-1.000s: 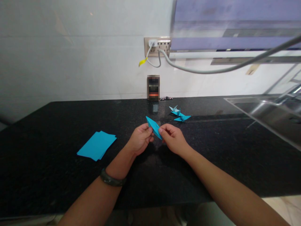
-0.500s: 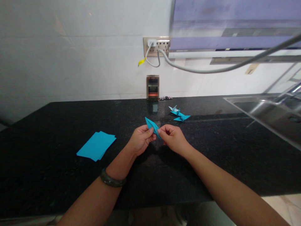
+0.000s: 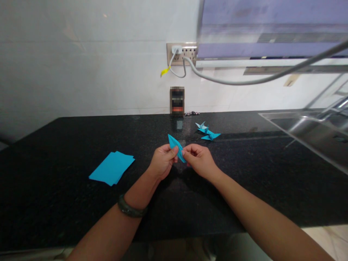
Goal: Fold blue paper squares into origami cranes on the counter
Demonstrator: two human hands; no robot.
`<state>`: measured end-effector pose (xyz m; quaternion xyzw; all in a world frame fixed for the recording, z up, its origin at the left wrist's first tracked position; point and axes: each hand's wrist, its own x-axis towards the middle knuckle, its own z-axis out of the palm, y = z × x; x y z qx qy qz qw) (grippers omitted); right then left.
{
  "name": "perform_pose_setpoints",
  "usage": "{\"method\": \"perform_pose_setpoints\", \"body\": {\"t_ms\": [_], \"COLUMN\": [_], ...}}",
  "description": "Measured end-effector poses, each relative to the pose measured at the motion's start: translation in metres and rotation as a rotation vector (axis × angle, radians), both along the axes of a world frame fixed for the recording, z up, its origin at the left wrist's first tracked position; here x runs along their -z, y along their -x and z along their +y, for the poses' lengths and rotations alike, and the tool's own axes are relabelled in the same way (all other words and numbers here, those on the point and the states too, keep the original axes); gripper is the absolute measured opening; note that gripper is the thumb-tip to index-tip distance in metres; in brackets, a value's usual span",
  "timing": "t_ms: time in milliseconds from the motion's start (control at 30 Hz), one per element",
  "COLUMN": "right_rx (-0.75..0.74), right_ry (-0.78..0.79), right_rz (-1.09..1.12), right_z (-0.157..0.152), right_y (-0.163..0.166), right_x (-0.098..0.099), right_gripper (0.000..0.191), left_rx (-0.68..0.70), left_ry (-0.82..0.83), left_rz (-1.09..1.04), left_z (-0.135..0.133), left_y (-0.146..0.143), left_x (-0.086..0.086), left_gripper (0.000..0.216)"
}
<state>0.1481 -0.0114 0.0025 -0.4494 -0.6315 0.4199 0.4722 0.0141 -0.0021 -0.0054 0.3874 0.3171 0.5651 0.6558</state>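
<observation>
A piece of folded blue origami paper (image 3: pixel 174 142), long and pointed, is held up between both hands above the black counter. My left hand (image 3: pixel 164 159) pinches its left side, thumb on top and fingers underneath. At the lower right edge of the paper, my right hand (image 3: pixel 199 158) grips it between thumb and curled fingers. The paper's top tip points up and away to the left; part of its lower half is hidden by my fingers. Beyond my right hand, several folded paper cranes (image 3: pixel 210 136) in blue and pale blue stand close together.
A stack of flat blue paper sheets (image 3: pixel 111 168) lies on the black counter (image 3: pixel 67 145) at the left. At the wall stand a blurred-out upright object (image 3: pixel 177 101) and a beaded string (image 3: pixel 192 113). A metal sink (image 3: pixel 320 127) is at the right; a grey cable (image 3: pixel 233 82) hangs from the socket (image 3: pixel 189 54).
Both hands keep hold of the folded paper, which has turned slightly, its lower tip showing a little differently between the fingers. Otherwise the scene has barely shifted.
</observation>
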Motion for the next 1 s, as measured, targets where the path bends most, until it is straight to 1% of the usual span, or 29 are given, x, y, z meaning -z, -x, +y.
{"method": "perform_pose_setpoints", "body": {"t_ms": [100,233,333,433,533,633,800,1000], "right_rx": [0.004,-0.003,-0.031,-0.047,-0.052,-0.067,-0.051,0.021], "right_ry": [-0.027,-0.010,0.017,0.043,0.058,0.073,0.094,0.030], "right_rz": [-0.035,-0.040,0.000,0.072,0.145,0.172,0.160,0.060], "right_z": [-0.0008,-0.0008,-0.0004,0.0005,0.0020,0.0037,0.0045,0.0022], "right_y": [0.0007,0.0004,0.0001,-0.0004,-0.0009,-0.0017,-0.0035,-0.0032], "right_x": [-0.0012,-0.0012,-0.0005,-0.0004,-0.0009,-0.0017,-0.0028,-0.0052], "right_gripper": [0.016,0.016,0.015,0.018,0.022,0.023,0.021,0.016], "left_rx": [-0.022,-0.031,-0.028,-0.018,0.018,0.052,0.060,0.037], "left_ry": [0.005,-0.023,-0.032,-0.026,-0.021,-0.025,-0.049,-0.069], "left_rz": [0.012,0.059,0.078,0.087,0.102,0.115,0.154,0.221], "left_z": [-0.0002,-0.0009,-0.0014,-0.0019,-0.0025,-0.0028,-0.0024,-0.0013], "left_y": [-0.0011,-0.0019,-0.0018,-0.0013,-0.0009,-0.0006,0.0000,0.0008], "left_x": [0.0005,0.0005,0.0001,-0.0002,-0.0003,0.0000,0.0009,0.0038], "left_gripper": [0.026,0.027,0.027,0.027,0.027,0.028,0.027,0.023]}}
